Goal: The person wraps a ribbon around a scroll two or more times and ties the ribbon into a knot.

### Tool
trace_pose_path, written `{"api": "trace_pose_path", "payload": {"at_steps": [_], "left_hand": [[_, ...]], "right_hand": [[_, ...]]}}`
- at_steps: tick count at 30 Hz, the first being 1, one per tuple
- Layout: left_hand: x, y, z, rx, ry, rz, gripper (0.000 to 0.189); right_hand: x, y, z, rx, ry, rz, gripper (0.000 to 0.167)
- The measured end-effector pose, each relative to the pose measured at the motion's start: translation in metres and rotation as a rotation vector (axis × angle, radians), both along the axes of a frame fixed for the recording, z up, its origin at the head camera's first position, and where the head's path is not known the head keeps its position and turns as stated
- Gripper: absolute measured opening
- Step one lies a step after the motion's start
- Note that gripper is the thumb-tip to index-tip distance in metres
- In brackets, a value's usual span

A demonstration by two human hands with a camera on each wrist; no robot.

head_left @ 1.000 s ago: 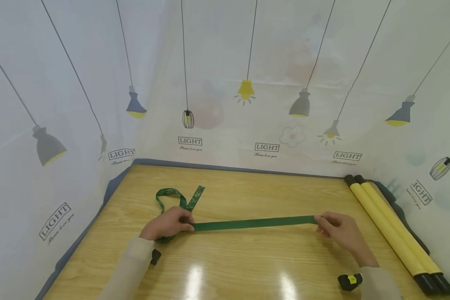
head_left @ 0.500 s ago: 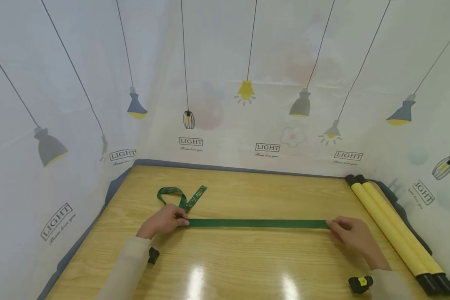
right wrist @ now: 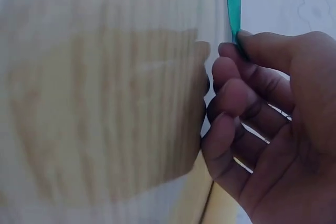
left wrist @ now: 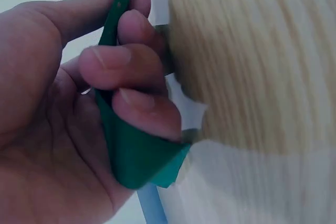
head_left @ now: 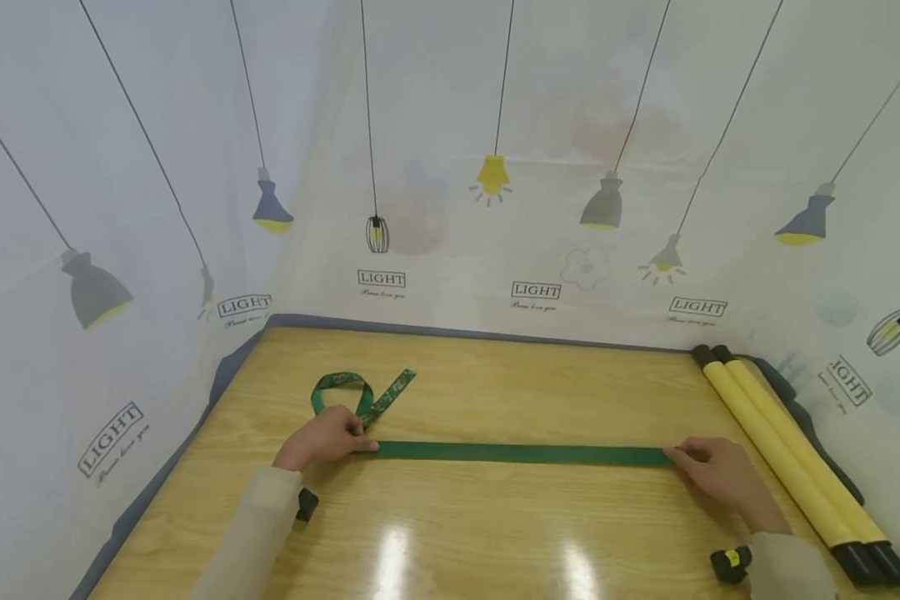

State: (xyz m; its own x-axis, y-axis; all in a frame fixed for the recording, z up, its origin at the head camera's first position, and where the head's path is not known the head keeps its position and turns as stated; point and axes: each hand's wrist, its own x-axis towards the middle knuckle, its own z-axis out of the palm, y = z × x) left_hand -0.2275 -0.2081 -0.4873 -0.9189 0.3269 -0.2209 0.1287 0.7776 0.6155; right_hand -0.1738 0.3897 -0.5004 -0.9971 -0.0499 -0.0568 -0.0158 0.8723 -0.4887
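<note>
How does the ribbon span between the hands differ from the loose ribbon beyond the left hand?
The span runs straight; the loose ribbon is looped. The span looks plain; the loose ribbon shows pale print. The span is held at both ends; the loose ribbon has a free end. Both are green.

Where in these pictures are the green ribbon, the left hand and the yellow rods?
Green ribbon [head_left: 521, 452]: head view, middle of its straight stretch.
Left hand [head_left: 327, 438]: head view, back of the hand.
Yellow rods [head_left: 778, 457]: head view, yellow middle of the inner rod.
</note>
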Motion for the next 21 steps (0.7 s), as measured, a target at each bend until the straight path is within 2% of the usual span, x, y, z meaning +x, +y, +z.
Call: {"api": "trace_pose_path", "payload": {"at_steps": [5, 11, 18, 21], "left_hand": [[0.001, 0.004, 0.001, -0.034, -0.028, 0.020, 0.048], [0.002, 0.011, 0.007, -0.091, -0.047, 0.040, 0.048], [0.003, 0.017, 0.008, -0.136, -0.031, 0.032, 0.042], [0.003, 0.016, 0.007, -0.143, -0.021, 0.030, 0.042]], "right_hand": [[-0.003, 0.001, -0.004, 0.077, 0.026, 0.042, 0.034], [-0.003, -0.001, -0.003, 0.107, 0.002, 0.068, 0.044], [-0.002, 0.002, 0.005, 0.131, -0.124, 0.004, 0.052], [-0.004, 0.003, 0.011, 0.132, -0.127, -0.015, 0.057]]}}
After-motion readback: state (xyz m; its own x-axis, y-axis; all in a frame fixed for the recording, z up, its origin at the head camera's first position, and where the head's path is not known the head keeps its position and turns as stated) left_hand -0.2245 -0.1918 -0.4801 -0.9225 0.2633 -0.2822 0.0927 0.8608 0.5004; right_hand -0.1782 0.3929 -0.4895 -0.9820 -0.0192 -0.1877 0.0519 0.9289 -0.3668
